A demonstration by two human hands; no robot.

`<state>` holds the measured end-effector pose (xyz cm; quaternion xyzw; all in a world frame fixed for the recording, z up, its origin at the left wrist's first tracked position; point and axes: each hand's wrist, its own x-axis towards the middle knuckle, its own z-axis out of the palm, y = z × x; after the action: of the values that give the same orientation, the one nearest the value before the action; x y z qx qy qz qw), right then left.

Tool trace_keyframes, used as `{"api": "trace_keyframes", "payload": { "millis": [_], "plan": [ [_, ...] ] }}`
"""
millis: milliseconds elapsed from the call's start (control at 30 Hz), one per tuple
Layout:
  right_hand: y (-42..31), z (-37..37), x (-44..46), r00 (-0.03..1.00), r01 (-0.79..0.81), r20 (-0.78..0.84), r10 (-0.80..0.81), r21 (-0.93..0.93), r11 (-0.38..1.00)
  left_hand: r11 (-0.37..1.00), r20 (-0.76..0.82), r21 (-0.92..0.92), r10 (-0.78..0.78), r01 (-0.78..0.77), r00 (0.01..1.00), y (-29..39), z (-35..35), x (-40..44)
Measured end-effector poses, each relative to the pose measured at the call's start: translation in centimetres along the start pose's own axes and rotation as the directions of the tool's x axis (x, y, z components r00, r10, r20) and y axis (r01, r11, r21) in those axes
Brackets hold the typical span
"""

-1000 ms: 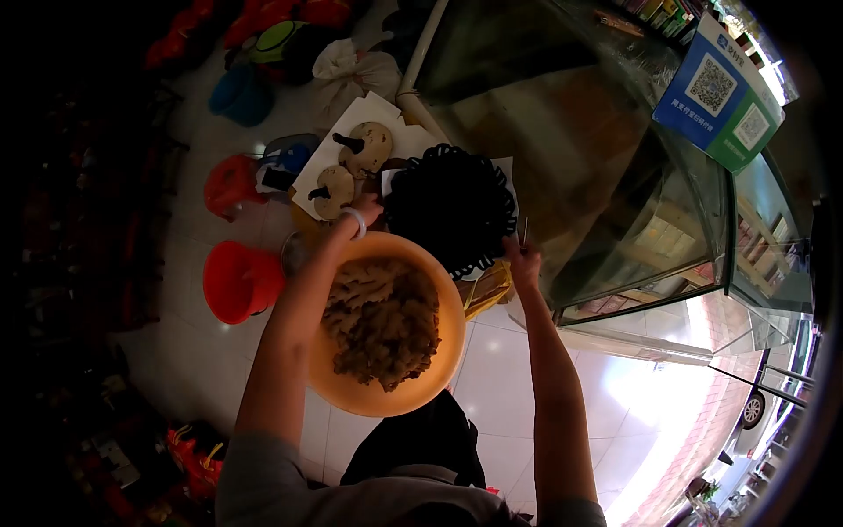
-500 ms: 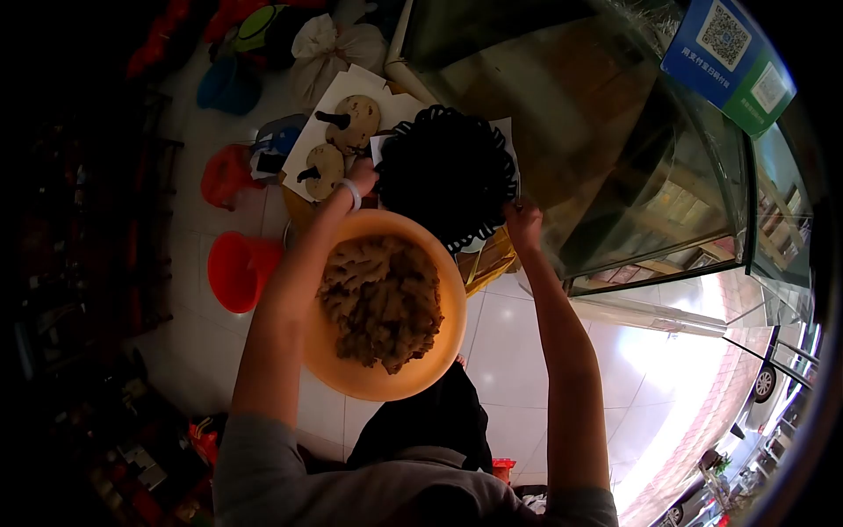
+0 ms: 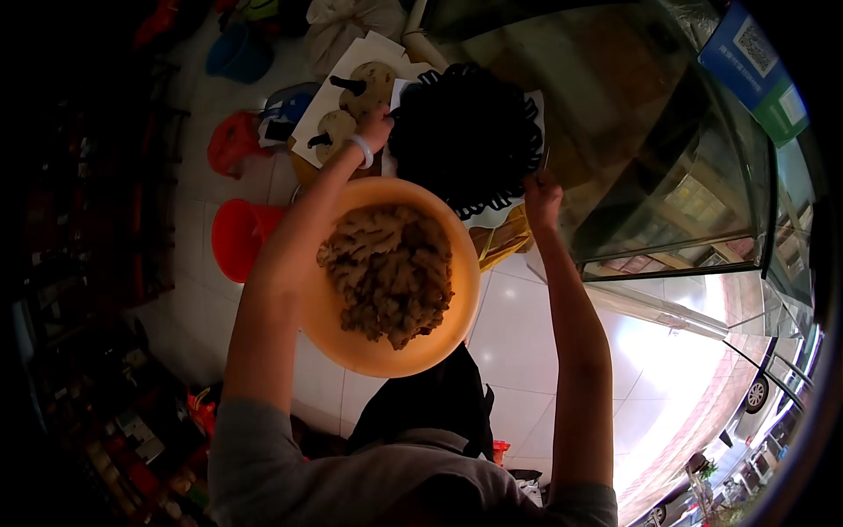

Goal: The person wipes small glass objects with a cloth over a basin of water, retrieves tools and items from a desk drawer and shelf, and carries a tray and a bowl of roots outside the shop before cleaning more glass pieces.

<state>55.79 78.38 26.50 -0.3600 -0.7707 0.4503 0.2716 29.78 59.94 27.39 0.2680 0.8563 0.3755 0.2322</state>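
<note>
Black basket (image 3: 465, 140): openwork with a looped rim, between the two hands and beyond the orange basin; a white sheet (image 3: 497, 217) shows around its edge; its inside is too dark to read.
Left hand (image 3: 376, 130): fingers curled at the basket's left edge; whether they grasp it, I cannot tell; a pale bangle (image 3: 363, 151) rings the wrist.
Right hand (image 3: 543, 198): fingers bunched at the basket's lower right edge (something thin shows just above them); what they grasp, I cannot tell.
Orange basin (image 3: 395, 366): nearer the body, below the basket; a heap of ginger (image 3: 391, 272) lies in it.
White board (image 3: 378, 49): left of the basket; two speckled discs with black handles lie on it, near the left hand.
Red bucket (image 3: 230, 241): on the tiled floor, left of the basin.
</note>
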Motion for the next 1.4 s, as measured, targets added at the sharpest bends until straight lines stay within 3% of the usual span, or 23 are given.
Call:
{"api": "trace_keyframes", "payload": {
  "millis": [33,133,200,333,400,433,467,600,667,700,733,800,867,1000,1067,1167,1267,1400],
  "plan": [
    [-0.1,-0.1,0.3,1.0,0.002,-0.003,-0.002,-0.001,1.0,0.998,0.048,-0.033,-0.051,0.053,0.998,1.1,-0.6,-0.2],
    [-1.3,-0.7,1.3,0.999,0.008,0.031,-0.009,0.024,1.0,0.997,0.034,-0.069,-0.015,0.017,0.999,2.3,-1.3,0.3],
    [-2.5,-1.1,1.8,0.999,-0.034,0.005,0.033,0.037,0.999,1.0,0.042,-0.006,0.009,-0.009,0.999,3.3,-1.8,0.5],
    [-1.1,-1.6,3.4,0.999,0.034,-0.023,-0.033,0.006,0.999,0.999,-0.053,0.008,0.047,-0.047,0.997,4.6,-2.2,1.1],
    [-2.7,-2.4,4.3,0.999,-0.044,-0.024,0.047,0.092,0.995,0.997,0.005,-0.04,0.06,-0.059,0.998,5.3,-2.6,1.9],
    [-2.9,-2.7,4.4,0.999,-0.04,-0.027,0.043,0.09,0.995,0.987,-0.091,-0.017,0.158,-0.16,0.983,5.6,-2.3,2.0],
    [-3.1,-2.9,4.5,0.998,-0.059,-0.027,0.062,0.089,0.994,0.987,-0.092,-0.019,0.16,-0.162,0.983,5.8,-2.5,1.9],
    [-4.6,-3.6,3.8,0.999,-0.027,-0.043,0.033,0.131,0.991,0.991,0.043,-0.112,0.082,-0.076,0.996,6.7,-4.5,0.6],
    [-5.8,-4.3,2.7,0.998,-0.057,0.001,0.057,0.133,0.99,0.958,0.152,-0.276,-0.033,0.075,0.988,7.2,-5.4,-1.4],
    [-6.6,-4.6,1.9,0.996,-0.087,0.046,0.082,0.131,0.987,0.912,0.138,-0.406,-0.006,0.062,0.99,7.4,-5.5,-2.6],
    [-7.4,-5.0,1.1,0.996,-0.085,0.042,0.08,0.132,0.988,0.932,0.213,-0.335,-0.065,0.135,0.975,7.0,-6.4,-3.4],
    [-8.9,-5.5,-1.0,0.973,-0.225,0.087,0.214,0.152,0.962,0.918,0.193,-0.357,-0.106,0.171,0.975,6.7,-7.0,-5.9],
    [-10.1,-6.1,-3.2,0.978,-0.204,0.087,0.191,0.168,0.964,0.913,0.108,-0.405,-0.003,0.047,0.994,6.0,-7.3,-8.3],
    [-10.1,-7.8,-8.0,0.978,-0.204,0.085,0.191,0.2,0.958,0.832,0.19,-0.49,-0.19,0.261,0.963,8.4,-8.2,-14.3],
    [-10.7,-9.2,-10.2,0.988,-0.155,0.06,0.145,0.243,0.957,0.892,0.111,-0.446,-0.025,0.072,0.994,7.2,-7.4,-16.1],
    [-12.4,-13.0,-13.7,0.982,-0.189,0.051,0.184,0.136,0.972,0.934,0.159,-0.353,0.004,0.054,0.987,10.3,-6.5,-19.1],
    [-11.9,-16.9,-17.7,0.955,-0.295,0.028,0.294,0.146,0.944,0.911,0.249,-0.411,0.079,0.032,0.965,12.0,-3.8,-21.0],
    [-10.4,-22.3,-24.2,0.919,-0.334,-0.143,0.366,0.205,0.92,0.903,0.369,-0.43,0.169,0.007,0.914,16.6,1.3,-23.4]
  ]
}}
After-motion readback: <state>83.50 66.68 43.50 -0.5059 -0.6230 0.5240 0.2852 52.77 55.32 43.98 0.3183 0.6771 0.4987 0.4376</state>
